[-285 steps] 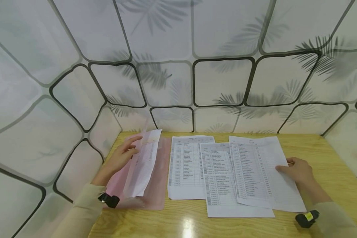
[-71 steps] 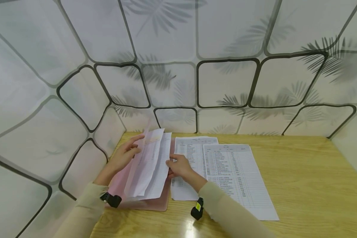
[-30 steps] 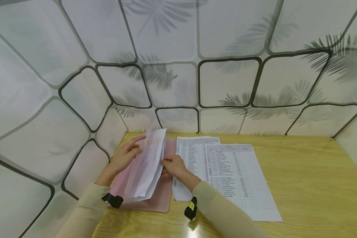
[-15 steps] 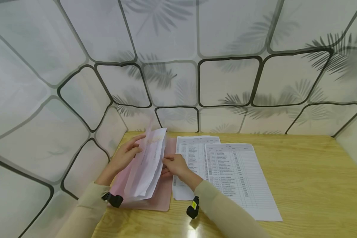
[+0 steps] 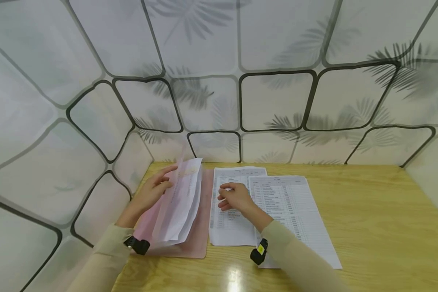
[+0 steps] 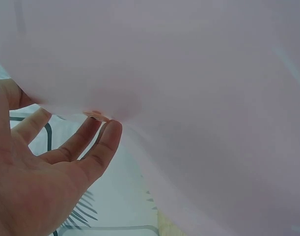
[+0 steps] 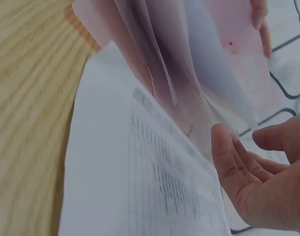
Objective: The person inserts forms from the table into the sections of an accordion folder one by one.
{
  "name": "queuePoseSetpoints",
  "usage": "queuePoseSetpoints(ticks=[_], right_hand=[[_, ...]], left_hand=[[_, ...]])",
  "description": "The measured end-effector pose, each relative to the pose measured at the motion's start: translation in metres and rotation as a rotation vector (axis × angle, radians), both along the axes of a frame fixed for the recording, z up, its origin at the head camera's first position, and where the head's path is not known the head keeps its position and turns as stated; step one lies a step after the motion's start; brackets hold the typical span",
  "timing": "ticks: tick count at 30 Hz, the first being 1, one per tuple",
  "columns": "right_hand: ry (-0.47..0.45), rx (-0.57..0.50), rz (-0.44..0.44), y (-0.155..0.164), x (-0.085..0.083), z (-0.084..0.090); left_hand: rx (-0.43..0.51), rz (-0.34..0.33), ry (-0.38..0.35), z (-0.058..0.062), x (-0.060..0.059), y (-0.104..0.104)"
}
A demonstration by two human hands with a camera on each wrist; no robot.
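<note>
- Fingers of our right hand (image 5: 236,197) hang empty, thumb and index apart, over the left printed sheet (image 5: 230,232).
- That sheet lies right of the pink folder (image 5: 200,239), long axis running away from us, our right hand nearer it.
- Our left hand (image 5: 149,196) touches the folder's raised translucent leaf (image 6: 199,98); whether its fingers pinch, we cannot tell.

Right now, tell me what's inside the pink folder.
White sheets, tilted up, are in the pink folder; the front one shows print but hides most of what lies behind.
</note>
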State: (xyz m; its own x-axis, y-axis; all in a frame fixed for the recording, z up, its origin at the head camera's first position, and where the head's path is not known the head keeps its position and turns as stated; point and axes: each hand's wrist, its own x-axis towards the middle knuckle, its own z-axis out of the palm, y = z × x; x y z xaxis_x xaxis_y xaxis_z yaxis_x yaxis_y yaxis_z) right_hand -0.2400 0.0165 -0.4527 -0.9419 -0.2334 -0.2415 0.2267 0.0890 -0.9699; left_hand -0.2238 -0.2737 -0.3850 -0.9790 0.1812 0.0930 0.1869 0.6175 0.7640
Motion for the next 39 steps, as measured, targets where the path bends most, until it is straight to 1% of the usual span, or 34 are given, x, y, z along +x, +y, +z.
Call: queuePoseSetpoints(ticks=[6, 10, 17, 25, 30, 36, 39], right_hand=[[0.016, 0.092, -0.057, 0.036, -0.004, 0.004], [0.029, 0.161, -0.093, 0.06, -0.005, 0.002], [0.079, 0.312, -0.122, 0.103, -0.002, -0.003], [0.159, 0.48, -0.143, 0.16, 0.004, -0.003], [0.152, 0.549, -0.164, 0.187, 0.006, -0.002], [0.135, 0.628, -0.164, 0.208, 0.011, -0.004], [0.146, 0.688, -0.167, 0.217, 0.013, -0.006]], left_hand=[[0.002, 0.001, 0.002, -0.002, -0.002, 0.0], [0.009, -0.008, -0.001, -0.003, -0.002, 0.0], [0.015, -0.007, -0.007, -0.002, -0.001, 0.0], [0.015, -0.003, 0.005, 0.0, -0.002, 0.001], [0.014, -0.008, 0.005, -0.002, -0.002, 0.002], [0.05, -0.014, 0.002, -0.003, -0.003, 0.003], [0.055, -0.008, 0.0, -0.004, -0.003, 0.003]])
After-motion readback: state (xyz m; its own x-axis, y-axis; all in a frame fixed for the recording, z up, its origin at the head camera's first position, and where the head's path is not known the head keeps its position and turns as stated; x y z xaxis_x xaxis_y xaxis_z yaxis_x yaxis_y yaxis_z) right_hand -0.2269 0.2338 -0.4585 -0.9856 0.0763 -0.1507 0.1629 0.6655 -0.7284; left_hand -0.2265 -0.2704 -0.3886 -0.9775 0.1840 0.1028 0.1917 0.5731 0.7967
